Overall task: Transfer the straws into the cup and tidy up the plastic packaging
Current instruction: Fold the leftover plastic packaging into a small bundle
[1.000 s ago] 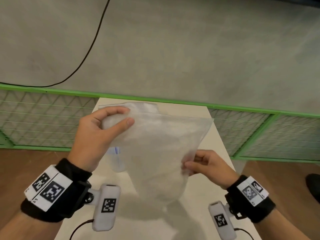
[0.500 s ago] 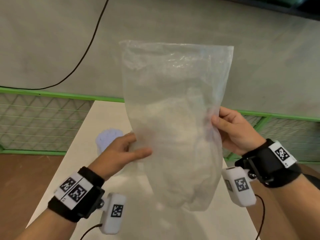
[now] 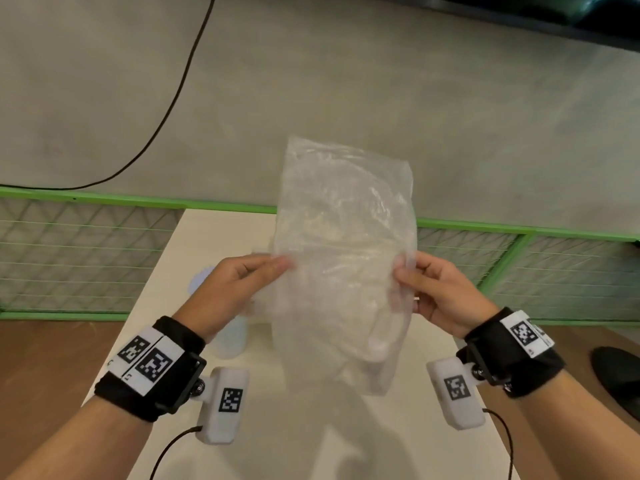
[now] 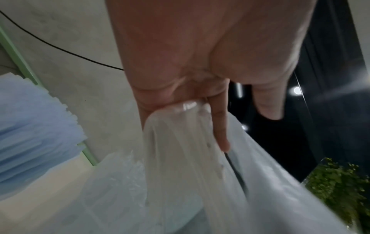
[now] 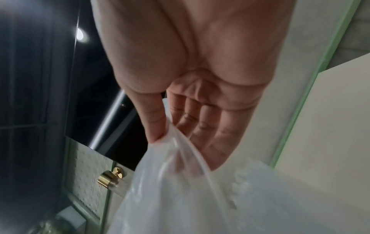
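Observation:
A clear, crinkled plastic bag [image 3: 343, 258] hangs upright above the white table [image 3: 221, 230], held by both hands at mid-height. My left hand [image 3: 239, 282] pinches its left edge, and the left wrist view shows the bunched bag [image 4: 180, 142] between thumb and fingers. My right hand [image 3: 436, 289] pinches the right edge of the bag [image 5: 180, 182]. Pale blue straws [image 4: 30, 126] stand bundled in a translucent cup [image 3: 230, 337], which is mostly hidden behind my left hand and wrist.
A green-framed mesh fence [image 3: 86, 251] runs behind the table. A black cable [image 3: 166, 109] crosses the grey floor. Brown floor lies on both sides of the table, with a dark shape [image 3: 620, 379] at the right edge.
The bag's top has dropped lower than half a second ago. My left hand moved from the bag's front to its left edge, level with the right hand, which came lower.

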Action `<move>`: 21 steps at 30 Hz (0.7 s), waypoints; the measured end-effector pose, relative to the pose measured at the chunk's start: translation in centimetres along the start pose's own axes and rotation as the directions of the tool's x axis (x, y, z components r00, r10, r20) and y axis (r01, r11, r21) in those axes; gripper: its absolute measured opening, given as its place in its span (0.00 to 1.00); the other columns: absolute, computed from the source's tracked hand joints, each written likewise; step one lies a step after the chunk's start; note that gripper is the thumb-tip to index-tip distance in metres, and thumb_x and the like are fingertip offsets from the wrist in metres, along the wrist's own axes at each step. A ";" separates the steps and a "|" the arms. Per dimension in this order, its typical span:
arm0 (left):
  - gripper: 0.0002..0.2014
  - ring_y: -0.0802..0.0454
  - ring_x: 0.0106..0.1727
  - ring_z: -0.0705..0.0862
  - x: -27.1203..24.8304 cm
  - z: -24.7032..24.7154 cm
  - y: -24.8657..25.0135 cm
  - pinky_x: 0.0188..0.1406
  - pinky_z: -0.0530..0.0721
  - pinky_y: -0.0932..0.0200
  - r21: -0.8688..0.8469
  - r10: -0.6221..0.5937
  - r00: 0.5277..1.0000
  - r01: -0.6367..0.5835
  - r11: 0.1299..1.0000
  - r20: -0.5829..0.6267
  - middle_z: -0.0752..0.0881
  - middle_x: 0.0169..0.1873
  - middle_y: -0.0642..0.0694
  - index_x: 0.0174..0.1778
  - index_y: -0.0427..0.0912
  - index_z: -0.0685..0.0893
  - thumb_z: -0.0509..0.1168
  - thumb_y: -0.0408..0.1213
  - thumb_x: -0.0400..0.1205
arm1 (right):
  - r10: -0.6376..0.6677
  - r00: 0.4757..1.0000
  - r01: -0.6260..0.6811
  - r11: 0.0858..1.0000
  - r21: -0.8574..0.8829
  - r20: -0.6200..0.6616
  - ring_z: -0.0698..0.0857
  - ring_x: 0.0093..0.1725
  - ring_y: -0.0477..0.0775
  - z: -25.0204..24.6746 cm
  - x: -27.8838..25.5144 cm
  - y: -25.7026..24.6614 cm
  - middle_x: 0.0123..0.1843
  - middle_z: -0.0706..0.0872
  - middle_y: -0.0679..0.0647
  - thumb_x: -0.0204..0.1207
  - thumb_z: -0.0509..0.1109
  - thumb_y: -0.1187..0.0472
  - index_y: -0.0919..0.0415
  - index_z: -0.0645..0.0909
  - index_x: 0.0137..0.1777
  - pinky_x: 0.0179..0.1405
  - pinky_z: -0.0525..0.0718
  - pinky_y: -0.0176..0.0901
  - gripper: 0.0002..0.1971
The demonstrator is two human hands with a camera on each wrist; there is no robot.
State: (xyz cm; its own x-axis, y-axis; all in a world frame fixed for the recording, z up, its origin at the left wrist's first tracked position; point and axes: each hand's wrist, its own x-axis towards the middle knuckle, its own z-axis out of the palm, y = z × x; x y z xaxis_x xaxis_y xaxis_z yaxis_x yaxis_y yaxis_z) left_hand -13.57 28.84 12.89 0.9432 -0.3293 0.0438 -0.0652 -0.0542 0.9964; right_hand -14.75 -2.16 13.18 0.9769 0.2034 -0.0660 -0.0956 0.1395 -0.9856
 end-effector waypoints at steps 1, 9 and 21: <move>0.26 0.57 0.62 0.86 -0.2 -0.2 -0.4 0.57 0.86 0.56 0.034 -0.004 0.998 0.002 0.999 0.061 0.90 0.57 0.51 0.56 0.48 0.91 0.72 0.63 0.71 | -0.020 1.000 0.020 0.999 0.026 -0.014 0.87 0.42 0.55 -0.1 0.1 -0.4 0.49 0.83 0.64 0.56 0.89 0.50 0.68 0.82 0.59 0.42 0.90 0.50 0.35; 0.24 0.67 0.67 0.81 -1.1 2.2 -3.1 0.69 0.76 0.66 0.143 -0.114 0.917 0.063 0.988 0.382 0.86 0.61 0.64 0.54 0.62 0.90 0.80 0.61 0.62 | -0.185 0.979 0.198 0.965 0.173 -0.090 0.85 0.52 0.58 1.0 0.9 -3.3 0.59 0.84 0.62 0.67 0.82 0.48 0.60 0.80 0.68 0.54 0.87 0.51 0.31; 0.08 0.62 0.43 0.86 -0.3 2.4 -1.0 0.49 0.81 0.71 -0.007 0.053 0.991 -0.053 0.999 0.120 0.89 0.37 0.52 0.37 0.42 0.91 0.75 0.42 0.68 | -0.043 0.977 0.050 0.998 -0.029 0.208 0.90 0.43 0.63 -1.2 -2.3 -4.1 0.52 0.86 0.71 0.63 0.81 0.76 0.30 0.69 0.74 0.39 0.90 0.59 0.49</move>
State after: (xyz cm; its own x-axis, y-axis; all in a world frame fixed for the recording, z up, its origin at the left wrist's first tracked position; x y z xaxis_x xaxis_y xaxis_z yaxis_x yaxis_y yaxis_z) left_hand -14.56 26.75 11.74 0.8927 -0.4421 0.0876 -0.1123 -0.0300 0.9932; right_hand -16.43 -4.35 17.16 0.9188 0.3946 0.0101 -0.0413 0.1214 -0.9917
